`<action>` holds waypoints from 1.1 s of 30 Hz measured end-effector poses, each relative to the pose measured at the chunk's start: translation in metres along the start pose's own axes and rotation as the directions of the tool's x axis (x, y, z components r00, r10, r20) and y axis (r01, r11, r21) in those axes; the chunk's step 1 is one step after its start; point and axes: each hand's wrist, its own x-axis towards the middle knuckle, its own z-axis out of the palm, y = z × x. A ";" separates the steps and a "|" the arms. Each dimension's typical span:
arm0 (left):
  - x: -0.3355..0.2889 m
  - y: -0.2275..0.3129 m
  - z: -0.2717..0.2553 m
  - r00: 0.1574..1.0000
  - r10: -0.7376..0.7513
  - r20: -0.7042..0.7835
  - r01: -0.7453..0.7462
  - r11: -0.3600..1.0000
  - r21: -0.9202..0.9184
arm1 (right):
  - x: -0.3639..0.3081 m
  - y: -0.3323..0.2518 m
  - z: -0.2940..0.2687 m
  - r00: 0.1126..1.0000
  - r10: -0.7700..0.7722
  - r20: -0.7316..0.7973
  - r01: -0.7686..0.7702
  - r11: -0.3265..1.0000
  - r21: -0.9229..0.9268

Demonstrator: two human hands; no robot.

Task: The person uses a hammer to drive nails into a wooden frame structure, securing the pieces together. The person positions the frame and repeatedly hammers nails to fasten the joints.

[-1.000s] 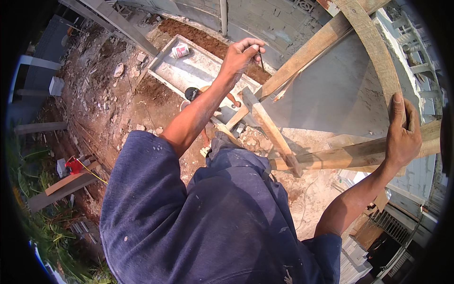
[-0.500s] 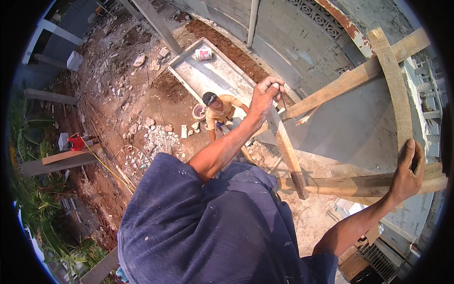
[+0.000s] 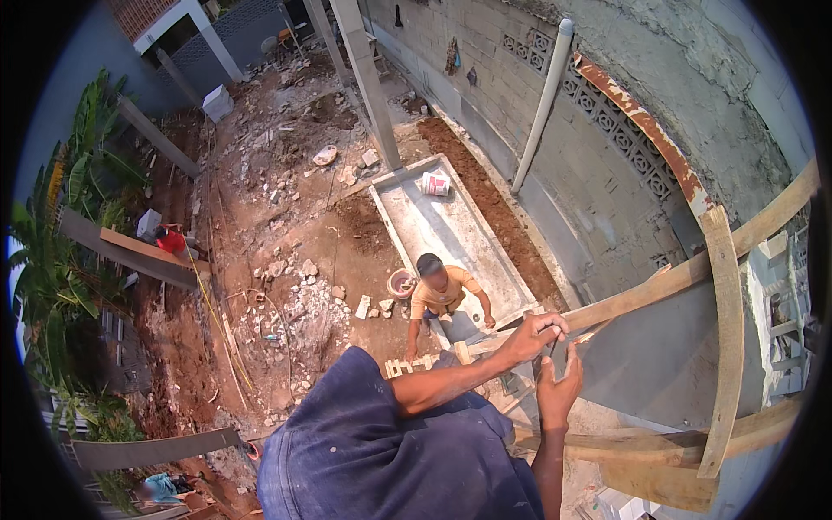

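Observation:
My left hand is closed beside the upper timber beam, fingers bent. Whatever it grips, perhaps a thin dark piece at the fingertips, is too small to make out. Just below it my right hand is raised, thumb and forefinger apart with nothing visibly held, its fingertips close to the left hand. Off to the right, a wooden board lies across the upper beam and the lower timber beam, touched by neither hand.
Far below, a co-worker in an orange shirt bends beside a long concrete trough holding a white bucket. Rubble covers the ground. A grey pipe stands against the block wall. Another person in red is at left.
My right hand has left the board at right and come over beside my left hand. The short wooden piece under my left hand no longer shows. The view has shifted.

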 end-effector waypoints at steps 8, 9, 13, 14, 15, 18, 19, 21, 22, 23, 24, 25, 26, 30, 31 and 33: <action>-0.004 -0.004 -0.010 0.994 -0.084 0.073 0.074 0.988 0.134 | 0.003 0.017 0.011 0.968 0.093 0.233 -0.140 0.971 0.194; -0.004 -0.002 -0.011 0.991 -0.095 0.095 0.076 0.979 0.191 | 0.003 0.017 0.008 0.979 0.051 0.199 -0.091 0.976 0.196; -0.007 0.001 -0.004 0.968 0.155 0.198 -0.236 0.828 0.509 | -0.003 0.029 -0.007 0.986 0.082 0.145 -0.102 0.985 0.136; -0.008 0.001 -0.015 0.969 0.208 0.134 -0.247 0.805 0.540 | -0.001 0.026 -0.001 0.976 0.142 0.168 -0.162 0.980 0.112; -0.010 0.011 -0.014 0.979 0.200 0.049 -0.195 0.830 0.522 | -0.003 0.041 0.002 0.976 0.153 0.155 -0.160 0.986 0.038; -0.022 0.002 -0.032 0.910 0.331 -0.248 -0.150 0.823 0.548 | -0.008 0.053 0.009 0.993 0.117 0.013 -0.116 0.992 -0.051; -0.030 -0.007 -0.044 0.874 0.368 -0.317 -0.112 0.788 0.606 | -0.007 0.055 0.014 0.991 0.137 -0.009 -0.137 0.989 -0.060; -0.058 -0.024 -0.067 0.888 0.201 -0.414 0.118 0.769 0.628 | -0.011 0.062 0.022 0.984 0.174 -0.039 -0.176 0.981 -0.077; -0.076 -0.038 -0.082 0.920 0.118 -0.373 0.202 0.675 0.710 | -0.012 0.066 0.025 0.988 0.150 -0.040 -0.153 0.984 -0.091; -0.097 -0.053 -0.096 0.939 0.028 -0.343 0.268 0.564 0.781 | -0.013 0.069 0.029 0.992 0.123 -0.040 -0.126 0.986 -0.107; -0.118 -0.063 -0.108 0.935 -0.187 -0.302 0.356 0.508 0.785 | -0.014 0.072 0.032 0.995 0.096 -0.040 -0.100 0.987 -0.125; -0.140 -0.074 -0.119 0.881 -0.397 -0.256 0.427 0.436 0.792 | -0.017 0.075 0.036 0.990 0.131 -0.054 -0.134 0.989 -0.069; -0.167 -0.096 -0.133 0.798 -0.543 -0.261 0.488 0.327 0.810 | -0.017 0.077 0.040 0.985 0.160 -0.065 -0.161 0.987 -0.009; -0.218 -0.123 -0.135 0.555 -0.694 -0.458 0.745 0.170 0.646 | -0.007 0.061 0.032 0.989 0.144 -0.019 -0.141 0.984 0.113; -0.223 -0.131 -0.140 0.560 -0.699 -0.444 0.735 0.172 0.656 | -0.002 0.046 0.030 0.985 0.172 -0.008 -0.167 0.967 0.193; -0.236 -0.154 -0.149 0.560 -0.713 -0.422 0.723 0.171 0.670 | 0.005 0.018 0.031 0.973 0.229 0.031 -0.226 0.909 0.349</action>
